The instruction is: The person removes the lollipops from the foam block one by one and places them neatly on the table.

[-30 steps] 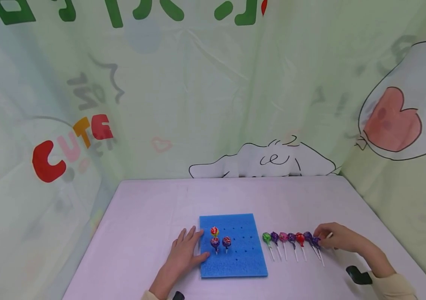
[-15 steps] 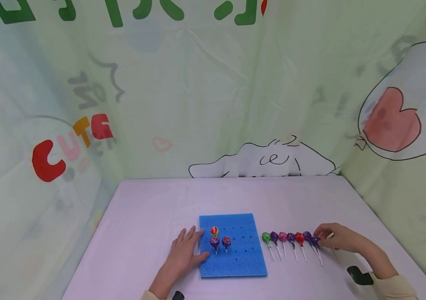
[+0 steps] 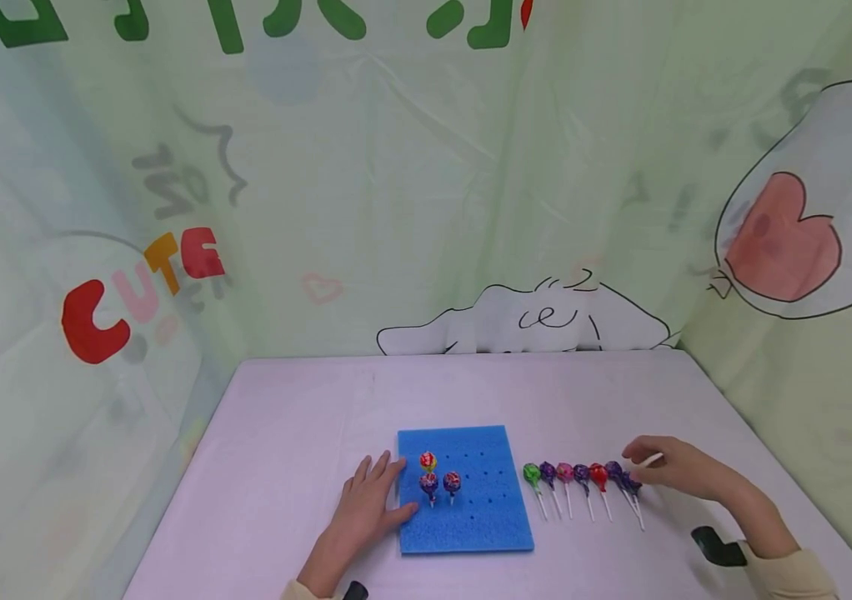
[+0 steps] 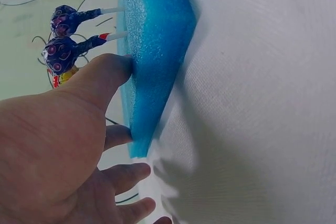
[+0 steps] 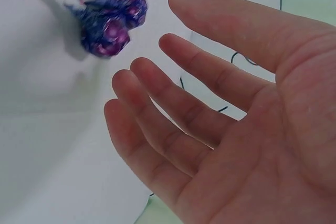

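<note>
My left hand (image 3: 366, 504) rests at the left edge of a blue foam board (image 3: 471, 529). In the left wrist view its thumb (image 4: 107, 74) presses the board's edge, with the other fingers spread. Three wrapped lollipops stand upright in the board: a red-and-yellow one (image 3: 428, 461) and two dark ones, such as the dark lollipop (image 3: 452, 481) on the right. My right hand (image 3: 684, 468) hovers by the right end of a row of lollipops, its fingers apart and nothing held. Beside its fingertips in the right wrist view lie two purple lollipops (image 5: 105, 35), overlapping.
The row on the white table (image 3: 321, 408) includes a green lollipop (image 3: 532, 473), a pink lollipop (image 3: 564, 472) and a red lollipop (image 3: 598, 475), sticks pointing toward me. Small holes dot the board. A printed curtain (image 3: 426, 208) hangs behind the table.
My right thumb and fingers have spread apart and risen slightly from the row's right-end purple lollipop. The left hand and the board have stayed in place.
</note>
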